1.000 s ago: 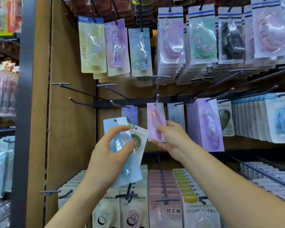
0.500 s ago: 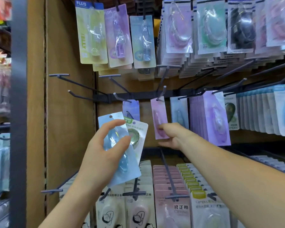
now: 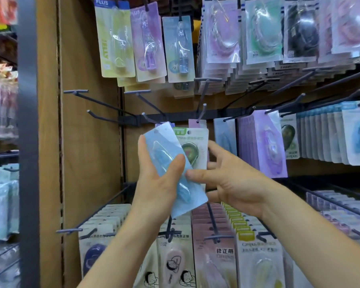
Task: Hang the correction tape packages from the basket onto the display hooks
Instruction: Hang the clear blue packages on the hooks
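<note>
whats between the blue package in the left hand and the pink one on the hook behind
A white green-topped package, fanned behind the blue package in the left hand, hides most of the pink package (head view).
</note>
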The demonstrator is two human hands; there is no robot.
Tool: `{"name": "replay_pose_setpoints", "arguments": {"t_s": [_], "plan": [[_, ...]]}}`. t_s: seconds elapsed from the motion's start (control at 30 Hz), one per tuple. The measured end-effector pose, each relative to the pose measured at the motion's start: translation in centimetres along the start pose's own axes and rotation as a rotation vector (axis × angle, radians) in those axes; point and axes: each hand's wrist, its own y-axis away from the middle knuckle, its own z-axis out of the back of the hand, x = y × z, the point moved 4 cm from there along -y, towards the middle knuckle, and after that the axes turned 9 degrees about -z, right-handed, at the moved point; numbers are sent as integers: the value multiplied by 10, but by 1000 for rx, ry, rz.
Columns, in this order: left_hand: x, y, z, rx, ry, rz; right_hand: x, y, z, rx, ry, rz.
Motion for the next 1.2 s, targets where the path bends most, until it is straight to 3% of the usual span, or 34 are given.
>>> {"name": "replay_pose_setpoints", "arguments": {"t_s": [0.2,0.37,0.5,0.7,0.9,1.1,1.2], "plan": [[-1,0,-9,72,14,33,-2,12,3,-269,74,276],[-13,3,-10,28,-144,-12,-4,22,9,-387,99,354],[-15,7,-13,157,-221,-13,-4,27,18,-501,86,393],[-16,13,-18,251,-227,29,-6,35,29,-538,137,386],[-15,24,-26,303,-307,84,6,50,37,-499,338,401],[-21,28,-34,310,-191,107,6,55,57,-500,263,338],[-23,27,-38,275,-102,129,5,55,56,-377,265,279]]}}
